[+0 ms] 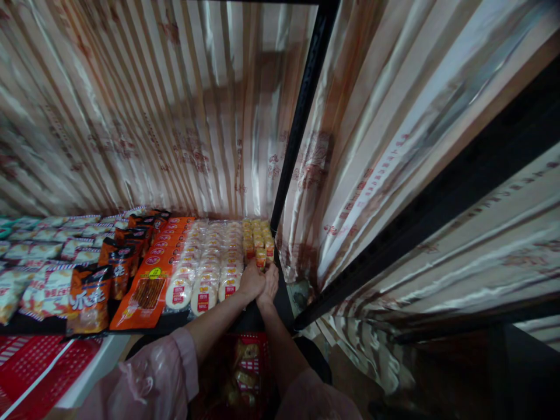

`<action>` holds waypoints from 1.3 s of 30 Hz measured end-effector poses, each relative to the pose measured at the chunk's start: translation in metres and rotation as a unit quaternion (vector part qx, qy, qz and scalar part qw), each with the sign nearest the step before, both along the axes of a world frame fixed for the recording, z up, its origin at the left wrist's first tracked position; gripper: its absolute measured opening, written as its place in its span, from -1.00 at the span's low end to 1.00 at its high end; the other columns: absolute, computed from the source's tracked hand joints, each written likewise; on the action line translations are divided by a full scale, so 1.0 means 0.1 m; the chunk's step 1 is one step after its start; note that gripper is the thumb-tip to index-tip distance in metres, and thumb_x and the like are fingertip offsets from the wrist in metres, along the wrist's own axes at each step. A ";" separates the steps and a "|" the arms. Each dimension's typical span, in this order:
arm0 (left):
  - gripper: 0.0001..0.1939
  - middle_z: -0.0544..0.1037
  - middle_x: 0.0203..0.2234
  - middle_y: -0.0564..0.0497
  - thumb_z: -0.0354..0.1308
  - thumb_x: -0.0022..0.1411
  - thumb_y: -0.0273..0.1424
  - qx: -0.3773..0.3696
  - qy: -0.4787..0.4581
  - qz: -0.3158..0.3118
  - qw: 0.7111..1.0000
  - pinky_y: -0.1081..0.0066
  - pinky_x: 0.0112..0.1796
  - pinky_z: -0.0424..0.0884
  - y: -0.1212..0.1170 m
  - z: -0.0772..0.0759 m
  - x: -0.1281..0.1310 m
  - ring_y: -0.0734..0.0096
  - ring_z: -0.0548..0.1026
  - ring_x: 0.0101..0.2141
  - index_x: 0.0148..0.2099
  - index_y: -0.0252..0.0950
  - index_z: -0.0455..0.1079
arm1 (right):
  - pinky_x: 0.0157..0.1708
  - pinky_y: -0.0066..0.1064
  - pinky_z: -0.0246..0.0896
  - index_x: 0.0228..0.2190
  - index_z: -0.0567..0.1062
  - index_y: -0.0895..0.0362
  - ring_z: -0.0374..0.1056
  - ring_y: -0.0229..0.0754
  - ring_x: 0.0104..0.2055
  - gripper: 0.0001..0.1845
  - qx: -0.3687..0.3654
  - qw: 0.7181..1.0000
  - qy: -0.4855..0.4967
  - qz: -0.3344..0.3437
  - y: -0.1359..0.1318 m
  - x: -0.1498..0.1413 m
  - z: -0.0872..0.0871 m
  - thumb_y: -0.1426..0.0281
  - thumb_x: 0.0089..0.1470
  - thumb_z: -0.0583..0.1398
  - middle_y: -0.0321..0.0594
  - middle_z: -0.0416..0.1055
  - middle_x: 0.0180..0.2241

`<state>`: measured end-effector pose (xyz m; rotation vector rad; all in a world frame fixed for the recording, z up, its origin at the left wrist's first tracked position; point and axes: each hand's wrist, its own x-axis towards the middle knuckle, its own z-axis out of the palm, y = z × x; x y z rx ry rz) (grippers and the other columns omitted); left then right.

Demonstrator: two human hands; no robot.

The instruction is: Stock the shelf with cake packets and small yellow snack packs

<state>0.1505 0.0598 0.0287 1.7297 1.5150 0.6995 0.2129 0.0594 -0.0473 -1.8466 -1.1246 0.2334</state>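
Note:
My left hand (252, 282) and my right hand (268, 283) meet at the right end of the shelf, fingers closed around a small yellow snack pack (261, 257) with a red label. Their fingertips are partly hidden. Just beyond them stand rows of matching yellow packs (257, 231), in the shelf's corner. To the left of my hands lie rows of round white crackers (203, 296) in clear wrappers with red labels.
Orange stick-snack bags (146, 289), dark orange bags (90, 297) and white bags (48, 291) fill the shelf leftward. A red basket (265, 350) with packs sits below my arms; another red basket (26, 373) is lower left. Black posts (301, 116) and printed curtains (210, 116) enclose the shelf.

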 end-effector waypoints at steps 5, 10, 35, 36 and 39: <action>-0.63 0.49 -0.08 -0.18 -0.07 0.18 -0.57 0.004 0.006 0.008 1.000 0.39 -0.07 0.34 0.04 -0.04 0.00 0.29 0.46 -0.10 0.04 -0.37 0.28 | -0.09 -0.23 0.14 -0.13 0.36 0.16 0.23 -0.02 -0.12 -0.65 0.009 1.000 -0.021 -0.002 -0.01 -0.02 0.02 0.34 0.05 0.00 -0.04 0.33 -0.20; -0.63 0.47 -0.08 -0.24 -0.07 0.20 -0.55 0.007 0.015 0.006 1.000 0.35 -0.06 0.33 0.05 -0.03 0.00 0.23 0.46 -0.09 0.06 -0.43 0.27 | -0.08 -0.25 0.14 -0.07 0.36 0.11 0.21 -0.04 -0.11 -0.62 0.006 1.000 -0.023 0.009 -0.02 -0.01 0.02 0.31 0.07 0.01 -0.09 0.29 -0.20; -0.59 0.47 -0.04 -0.16 -0.02 0.16 -0.59 -0.001 0.013 -0.005 1.000 0.42 -0.03 0.30 0.07 0.01 -0.01 0.30 0.43 -0.04 0.07 -0.38 0.30 | -0.11 -0.34 0.23 -0.04 0.36 0.12 0.33 -0.17 -0.16 -0.56 0.022 0.999 0.017 0.037 -0.08 -0.02 0.07 0.48 0.01 -0.02 -0.09 0.29 -0.10; -0.59 0.46 -0.03 -0.17 -0.02 0.16 -0.58 0.001 0.019 -0.005 1.000 0.42 -0.01 0.30 0.06 0.01 -0.01 0.29 0.42 -0.03 0.07 -0.40 0.30 | -0.12 -0.34 0.24 -0.05 0.37 0.12 0.33 -0.17 -0.17 -0.57 0.021 0.999 0.013 0.034 -0.08 -0.02 0.06 0.47 0.02 -0.02 -0.09 0.29 -0.11; -0.60 0.43 -0.01 -0.22 -0.04 0.18 -0.58 0.022 0.042 -0.006 0.999 0.40 0.02 0.27 0.03 0.01 0.00 0.26 0.39 0.00 0.08 -0.45 0.30 | -0.20 -0.36 0.27 -0.07 0.39 0.10 0.33 -0.17 -0.22 -0.60 0.013 1.000 0.009 0.021 -0.07 -0.02 0.03 0.44 0.05 -0.02 -0.11 0.27 -0.15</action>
